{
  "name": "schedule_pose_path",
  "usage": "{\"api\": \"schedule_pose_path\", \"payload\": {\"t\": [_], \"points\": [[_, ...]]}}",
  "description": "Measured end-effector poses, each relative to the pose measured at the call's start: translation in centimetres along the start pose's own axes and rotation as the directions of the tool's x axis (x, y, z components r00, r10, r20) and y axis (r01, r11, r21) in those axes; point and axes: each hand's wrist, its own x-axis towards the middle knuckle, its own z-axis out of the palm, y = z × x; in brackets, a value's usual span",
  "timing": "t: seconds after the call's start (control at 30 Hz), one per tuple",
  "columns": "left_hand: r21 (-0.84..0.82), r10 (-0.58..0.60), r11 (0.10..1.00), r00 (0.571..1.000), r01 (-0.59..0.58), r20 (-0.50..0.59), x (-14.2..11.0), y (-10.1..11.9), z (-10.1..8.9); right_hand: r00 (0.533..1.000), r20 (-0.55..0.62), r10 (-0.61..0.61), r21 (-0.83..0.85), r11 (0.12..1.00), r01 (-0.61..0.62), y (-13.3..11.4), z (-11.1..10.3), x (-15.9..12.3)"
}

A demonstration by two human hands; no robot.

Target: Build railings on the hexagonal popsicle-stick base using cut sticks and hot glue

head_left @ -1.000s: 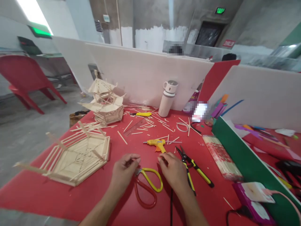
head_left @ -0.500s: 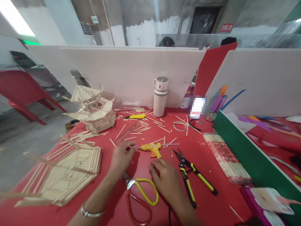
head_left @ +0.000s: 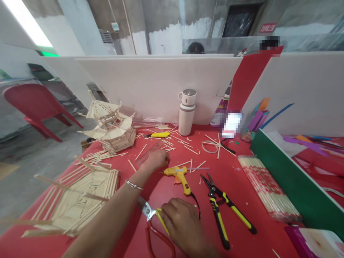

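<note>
On the tabletop [head_left: 158,191], the scissors [head_left: 150,214] were partly covered by the right hand [head_left: 181,224], half bent; whether they were gripped could not be told. Beyond, the glue gun [head_left: 177,172] was laid; past it the left hand [head_left: 159,158] was curled near loose sticks [head_left: 191,149], any pinch hidden.

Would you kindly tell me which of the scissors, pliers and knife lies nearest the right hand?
The scissors with red and yellow handles: the right hand partly covers them; the pliers and yellow knife lie clear.
</note>
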Motion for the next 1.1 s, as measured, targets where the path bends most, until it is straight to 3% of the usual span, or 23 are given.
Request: {"api": "schedule_pose_path", "payload": {"t": [0.1,0.2,0.3,0.4,0.43,0.5,0.57,0.63,0.77,0.97,1.1], "points": [[-0.055,0.014,0.998,1.000,-0.014,0.000,0.1,-0.3,0.1,1.000,0.019,-0.018,-0.005,1.000,0.018,-0.2,0.2,-0.2],[-0.175,0.004,0.984,0.997,-0.018,-0.080,-1.0,-0.9,-0.6,0.999,0.043,-0.027,0.007,1.000,0.027,-0.3,-0.1,-0.3],[-0.340,-0.059,0.940,0.983,-0.004,-0.176,-4.1,-1.1,-1.7,0.995,0.098,-0.021,0.023,1.000,0.018,-0.6,-0.7,-0.4],[-0.513,-0.144,0.858,0.968,0.018,-0.206,-9.1,-0.8,-2.0,0.980,0.199,-0.006,0.038,0.999,-0.002,-1.4,-1.4,-0.7],[-0.594,-0.172,0.804,0.963,0.017,-0.207,-11.0,-0.6,-1.9,0.972,0.234,0.005,0.039,0.999,-0.014,-1.7,-1.6,-0.8],[-0.917,-0.301,0.399,0.945,0.004,-0.127,-14.6,-0.2,-1.1,0.957,0.287,0.045,0.018,0.998,-0.053,-2.5,-1.8,-1.1],[-0.997,-0.372,0.066,0.928,0.049,0.021,-17.5,0.1,-0.2,0.936,0.333,0.118,-0.041,0.993,-0.111,-3.2,-1.8,-1.4],[-0.993,-0.413,-0.099,0.906,0.057,0.093,-19.4,0.3,0.7,0.902,0.381,0.201,-0.126,0.978,-0.165,-4.0,-1.8,-1.4],[-0.974,-0.470,-0.225,0.875,0.011,0.118,-20.9,0.3,1.7,0.848,0.430,0.309,-0.260,0.942,-0.212,-5.1,-1.9,-1.3],[-0.946,-0.498,-0.321,0.857,-0.038,0.134,-21.8,0.0,2.2,0.918,0.278,0.282,-0.308,0.932,-0.193,-4.2,-1.2,-1.9],[-0.933,-0.516,-0.359,0.841,-0.039,0.163,-22.6,-0.7,2.7,0.940,0.145,0.310,-0.234,0.933,-0.272,-2.2,-0.3,-3.1]]}}
